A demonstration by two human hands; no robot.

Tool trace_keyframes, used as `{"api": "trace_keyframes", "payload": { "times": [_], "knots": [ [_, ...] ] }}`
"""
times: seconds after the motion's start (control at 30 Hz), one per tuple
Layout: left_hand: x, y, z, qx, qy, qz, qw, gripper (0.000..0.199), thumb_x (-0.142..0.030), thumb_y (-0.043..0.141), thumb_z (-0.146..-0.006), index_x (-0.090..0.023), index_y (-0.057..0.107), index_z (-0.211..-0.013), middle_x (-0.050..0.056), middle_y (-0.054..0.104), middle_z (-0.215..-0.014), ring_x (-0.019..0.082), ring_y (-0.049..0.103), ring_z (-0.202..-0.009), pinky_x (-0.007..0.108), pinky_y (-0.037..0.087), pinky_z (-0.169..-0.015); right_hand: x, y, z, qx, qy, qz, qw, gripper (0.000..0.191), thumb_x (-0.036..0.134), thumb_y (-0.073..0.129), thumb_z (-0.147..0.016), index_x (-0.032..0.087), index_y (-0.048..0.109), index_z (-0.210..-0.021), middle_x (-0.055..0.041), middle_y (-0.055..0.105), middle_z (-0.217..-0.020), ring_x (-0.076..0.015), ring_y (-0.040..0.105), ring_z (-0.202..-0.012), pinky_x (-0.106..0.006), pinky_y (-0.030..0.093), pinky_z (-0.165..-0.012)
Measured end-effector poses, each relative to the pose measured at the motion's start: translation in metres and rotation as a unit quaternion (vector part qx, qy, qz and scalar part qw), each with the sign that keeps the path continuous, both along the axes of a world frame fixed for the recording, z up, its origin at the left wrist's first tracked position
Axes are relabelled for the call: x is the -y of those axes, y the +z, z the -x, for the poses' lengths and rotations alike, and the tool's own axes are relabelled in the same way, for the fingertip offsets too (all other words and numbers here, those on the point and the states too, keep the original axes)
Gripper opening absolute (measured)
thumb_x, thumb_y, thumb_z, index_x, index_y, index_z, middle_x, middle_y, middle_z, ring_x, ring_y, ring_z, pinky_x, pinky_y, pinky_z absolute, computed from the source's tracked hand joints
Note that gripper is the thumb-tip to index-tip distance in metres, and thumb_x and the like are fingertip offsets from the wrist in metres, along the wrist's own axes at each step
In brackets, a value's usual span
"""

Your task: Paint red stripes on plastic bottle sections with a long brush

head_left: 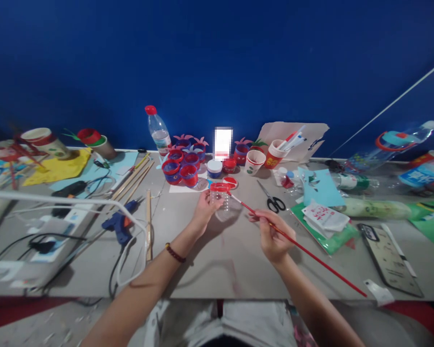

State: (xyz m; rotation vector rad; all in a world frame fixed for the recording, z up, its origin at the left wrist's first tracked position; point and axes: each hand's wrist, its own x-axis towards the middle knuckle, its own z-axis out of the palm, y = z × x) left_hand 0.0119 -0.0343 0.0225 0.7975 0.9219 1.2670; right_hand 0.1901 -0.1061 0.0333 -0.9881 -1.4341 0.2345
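Observation:
My left hand is wrapped round a small clear plastic cup, which has a band of red paint at its top. In my right hand is a long red paintbrush, gripped near its front part. The brush tip touches or nearly touches the red band at the cup's right side. Just behind the cup lie a round lid with red paint and a jar with a white lid. A small red jar stands beside that one.
Several red and blue painted cups and a bottle stand back left. Scissors and a phone lie right. A glue gun, wooden sticks and a power strip with a looping white cable are left.

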Motion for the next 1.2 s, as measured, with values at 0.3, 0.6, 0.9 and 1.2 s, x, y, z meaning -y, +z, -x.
{"api": "trace_keyframes", "payload": {
  "times": [0.3,0.6,0.9,1.2],
  "knots": [
    [-0.002,0.001,0.008,0.132,-0.083,0.071,0.985,0.044,-0.045,0.081,-0.071,-0.017,0.064,-0.1,0.006,0.07,-0.092,0.019,0.068,-0.085,0.035,0.054,-0.081,-0.005,0.003,-0.001,-0.023,-0.015,0.012,1.0,0.022,0.027,0.052,-0.097,0.023,0.072,-0.103,-0.0065,0.078,-0.091,-0.0187,0.073,-0.071,-0.032,0.063,-0.058],
    [-0.006,-0.009,0.008,0.033,-0.011,0.025,0.999,0.069,-0.038,0.09,-0.058,-0.021,0.053,-0.114,0.004,0.065,-0.103,0.018,0.065,-0.093,0.034,0.053,-0.085,-0.005,0.004,-0.002,-0.01,-0.02,0.018,1.0,0.026,0.023,0.048,-0.099,0.025,0.072,-0.107,-0.005,0.077,-0.094,-0.0172,0.073,-0.074,-0.031,0.062,-0.064],
    [-0.012,-0.003,0.013,-0.038,0.091,-0.023,0.995,0.071,-0.029,0.09,-0.053,-0.023,0.046,-0.108,0.004,0.056,-0.109,0.018,0.061,-0.097,0.034,0.05,-0.087,-0.007,0.002,-0.004,-0.003,-0.037,0.034,0.999,0.026,0.028,0.047,-0.099,0.024,0.072,-0.106,-0.0053,0.076,-0.09,-0.0181,0.072,-0.072,-0.033,0.062,-0.065],
    [-0.009,0.002,0.015,-0.103,0.098,-0.08,0.987,0.073,-0.016,0.092,-0.046,-0.026,0.053,-0.107,0.002,0.059,-0.101,0.019,0.058,-0.094,0.033,0.045,-0.086,-0.007,0.006,-0.002,0.004,-0.038,0.04,0.998,0.025,0.025,0.048,-0.098,0.024,0.072,-0.103,-0.0044,0.076,-0.09,-0.0176,0.072,-0.074,-0.032,0.06,-0.07]
  ]
}}
